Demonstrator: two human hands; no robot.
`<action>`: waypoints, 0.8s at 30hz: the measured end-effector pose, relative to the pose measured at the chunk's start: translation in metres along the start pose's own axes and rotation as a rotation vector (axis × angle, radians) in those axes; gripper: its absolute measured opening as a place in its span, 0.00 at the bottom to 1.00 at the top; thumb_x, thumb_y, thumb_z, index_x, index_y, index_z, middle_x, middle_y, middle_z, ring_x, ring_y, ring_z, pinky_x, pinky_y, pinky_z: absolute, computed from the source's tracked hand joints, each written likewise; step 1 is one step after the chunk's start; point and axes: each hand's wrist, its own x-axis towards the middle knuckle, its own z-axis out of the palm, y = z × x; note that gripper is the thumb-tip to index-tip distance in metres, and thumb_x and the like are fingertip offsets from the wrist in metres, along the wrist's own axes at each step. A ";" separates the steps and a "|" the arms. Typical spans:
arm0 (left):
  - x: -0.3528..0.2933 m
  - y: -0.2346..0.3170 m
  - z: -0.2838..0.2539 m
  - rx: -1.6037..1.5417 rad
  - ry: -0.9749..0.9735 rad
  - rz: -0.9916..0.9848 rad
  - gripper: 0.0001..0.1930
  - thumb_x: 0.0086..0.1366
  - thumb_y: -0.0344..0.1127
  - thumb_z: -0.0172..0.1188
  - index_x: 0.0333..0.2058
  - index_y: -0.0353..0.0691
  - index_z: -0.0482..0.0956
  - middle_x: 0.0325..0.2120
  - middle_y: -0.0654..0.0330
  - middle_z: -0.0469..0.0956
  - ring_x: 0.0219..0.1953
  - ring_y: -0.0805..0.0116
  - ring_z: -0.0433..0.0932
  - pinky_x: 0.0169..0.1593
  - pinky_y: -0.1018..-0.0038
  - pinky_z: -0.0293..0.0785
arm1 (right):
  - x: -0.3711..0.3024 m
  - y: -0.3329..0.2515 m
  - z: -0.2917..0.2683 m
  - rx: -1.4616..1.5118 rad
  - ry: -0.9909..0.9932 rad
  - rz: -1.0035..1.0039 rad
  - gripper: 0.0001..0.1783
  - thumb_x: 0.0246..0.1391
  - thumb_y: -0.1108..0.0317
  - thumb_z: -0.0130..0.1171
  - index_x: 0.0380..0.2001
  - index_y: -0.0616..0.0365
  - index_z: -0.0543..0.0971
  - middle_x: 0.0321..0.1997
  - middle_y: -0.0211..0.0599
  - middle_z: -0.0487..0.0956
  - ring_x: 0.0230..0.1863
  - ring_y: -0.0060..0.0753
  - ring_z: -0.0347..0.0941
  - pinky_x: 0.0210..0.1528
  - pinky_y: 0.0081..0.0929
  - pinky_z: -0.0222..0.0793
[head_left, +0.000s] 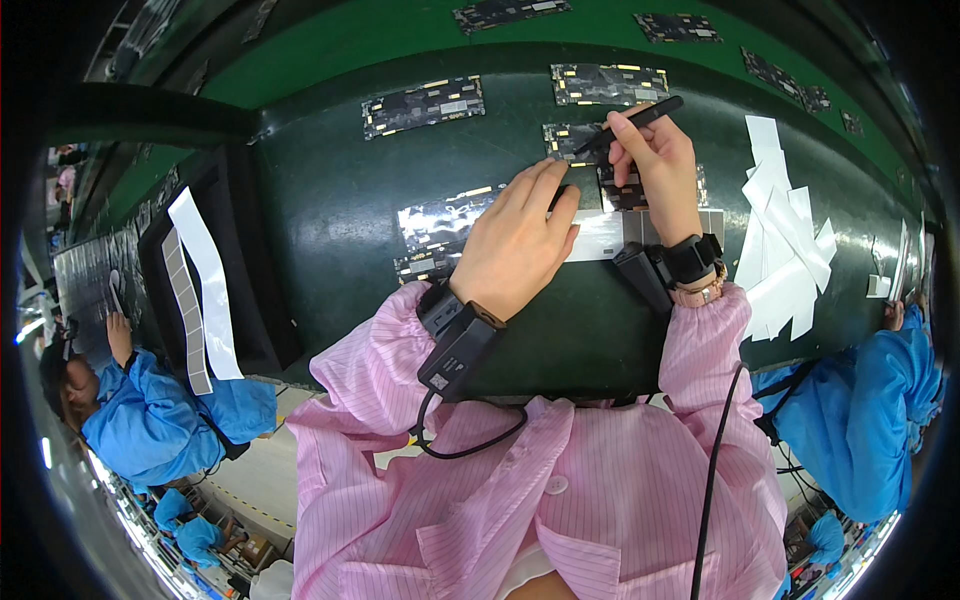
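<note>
My right hand (655,160) grips a slim black pen-shaped tool (655,112), its thin tip slanting down-left onto a black circuit board (562,133). My left hand (520,235) lies palm down, fingers stretched toward that board's near edge. Between its thumb and forefinger shows a small black piece (559,196); whether the hand holds it is hidden. Another circuit board (620,187) sits partly under my right hand. Just nearer is a white strip (597,240), running under my right wrist to a grey section. Left of my left hand is a shiny film-covered board (440,220).
Two circuit boards (422,106) (610,84) lie farther back, and more rest on the green surface (620,30) beyond. White paper strips (785,235) pile up at right. A black tray (265,270) at left carries label strips (205,265). People in blue (160,405) sit either side.
</note>
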 end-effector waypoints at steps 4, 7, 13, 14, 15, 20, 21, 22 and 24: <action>0.000 0.001 0.001 0.006 0.001 0.001 0.18 0.56 0.33 0.60 0.45 0.34 0.72 0.52 0.51 0.67 0.54 0.54 0.69 0.53 0.65 0.71 | 0.000 0.001 0.000 -0.040 0.009 -0.012 0.11 0.56 0.65 0.60 0.32 0.64 0.77 0.19 0.29 0.74 0.14 0.16 0.67 0.16 0.15 0.60; 0.002 0.000 0.002 0.002 0.009 -0.008 0.18 0.56 0.33 0.61 0.45 0.34 0.72 0.52 0.53 0.67 0.54 0.55 0.69 0.53 0.65 0.71 | -0.001 -0.001 0.001 -0.061 0.016 -0.014 0.10 0.56 0.66 0.60 0.32 0.64 0.77 0.19 0.29 0.74 0.14 0.16 0.67 0.16 0.15 0.60; 0.004 0.000 0.005 0.067 0.022 0.015 0.19 0.55 0.32 0.61 0.45 0.34 0.72 0.53 0.55 0.68 0.54 0.58 0.68 0.55 0.64 0.69 | -0.006 -0.002 -0.002 -0.012 0.087 -0.067 0.10 0.56 0.66 0.60 0.32 0.64 0.76 0.19 0.30 0.75 0.14 0.15 0.68 0.16 0.15 0.60; 0.003 0.000 0.005 0.074 0.016 0.013 0.18 0.55 0.32 0.61 0.45 0.34 0.72 0.53 0.55 0.68 0.55 0.58 0.68 0.55 0.64 0.69 | -0.010 -0.005 -0.005 0.014 0.145 -0.101 0.10 0.56 0.66 0.60 0.32 0.64 0.76 0.19 0.30 0.75 0.14 0.15 0.67 0.16 0.15 0.60; 0.003 0.000 0.004 0.079 0.010 0.013 0.18 0.55 0.32 0.61 0.45 0.34 0.72 0.53 0.55 0.68 0.55 0.58 0.68 0.55 0.64 0.68 | -0.016 -0.008 -0.013 -0.001 0.112 -0.084 0.10 0.57 0.66 0.60 0.32 0.64 0.76 0.19 0.30 0.75 0.14 0.15 0.67 0.16 0.15 0.60; -0.012 0.013 -0.007 -0.067 -0.026 0.067 0.17 0.56 0.32 0.60 0.44 0.34 0.73 0.54 0.55 0.68 0.56 0.58 0.68 0.56 0.65 0.68 | -0.066 -0.010 -0.031 -0.122 0.009 0.102 0.08 0.57 0.68 0.59 0.32 0.63 0.76 0.18 0.30 0.75 0.14 0.16 0.68 0.17 0.16 0.60; -0.018 0.018 -0.009 -0.138 -0.061 0.106 0.16 0.57 0.32 0.59 0.44 0.34 0.73 0.54 0.56 0.67 0.56 0.58 0.67 0.56 0.65 0.68 | -0.075 -0.007 -0.033 -0.193 0.026 0.069 0.08 0.57 0.68 0.59 0.33 0.64 0.76 0.18 0.30 0.75 0.15 0.16 0.68 0.17 0.17 0.60; -0.024 0.023 -0.008 -0.139 -0.062 0.109 0.16 0.57 0.32 0.59 0.44 0.34 0.73 0.54 0.56 0.67 0.56 0.58 0.67 0.56 0.65 0.68 | -0.083 -0.005 -0.034 -0.263 0.042 0.035 0.08 0.56 0.68 0.59 0.33 0.64 0.77 0.18 0.30 0.75 0.15 0.16 0.69 0.17 0.17 0.60; -0.034 0.029 -0.003 -0.198 -0.154 0.091 0.16 0.57 0.32 0.59 0.44 0.34 0.73 0.54 0.56 0.68 0.56 0.59 0.68 0.56 0.66 0.68 | -0.094 -0.004 -0.035 -0.291 0.046 0.033 0.08 0.56 0.69 0.59 0.33 0.64 0.77 0.18 0.30 0.75 0.15 0.17 0.69 0.17 0.17 0.60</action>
